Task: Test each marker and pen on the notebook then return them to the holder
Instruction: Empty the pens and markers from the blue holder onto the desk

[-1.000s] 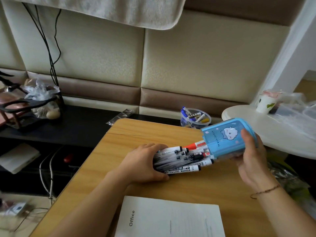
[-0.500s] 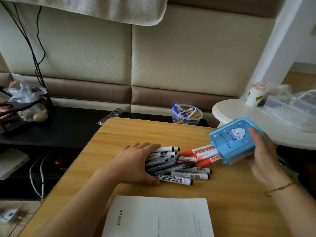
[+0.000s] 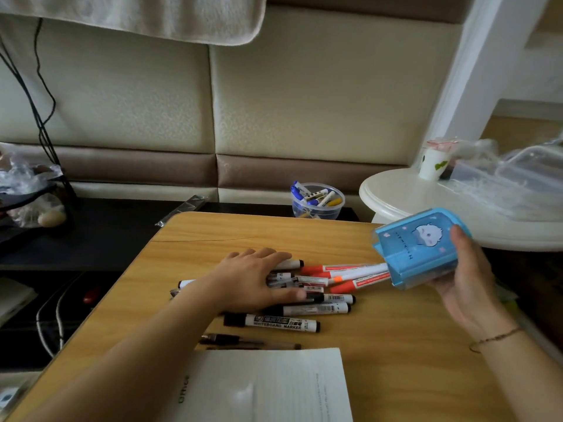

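Observation:
My right hand point(image 3: 466, 284) grips a blue holder point(image 3: 417, 248) tipped on its side above the wooden table point(image 3: 396, 345), its mouth facing left. Red-capped markers point(image 3: 350, 272) stick out of that mouth onto the table. My left hand point(image 3: 253, 278) lies flat, fingers spread, on a pile of black-capped whiteboard markers point(image 3: 283, 322). A thin pen point(image 3: 243, 341) lies just in front of the pile. A white notebook point(image 3: 268, 388) sits at the table's near edge.
A clear tub of markers point(image 3: 316, 202) stands behind the table. A round white side table point(image 3: 411, 196) with a paper cup point(image 3: 432, 162) and plastic wrap is at the right. At left are a dark shelf point(image 3: 100, 233), cables and bags.
The holder has pulled right and away, leaving most markers spilled on the table. My left hand has flattened and spread over the pile.

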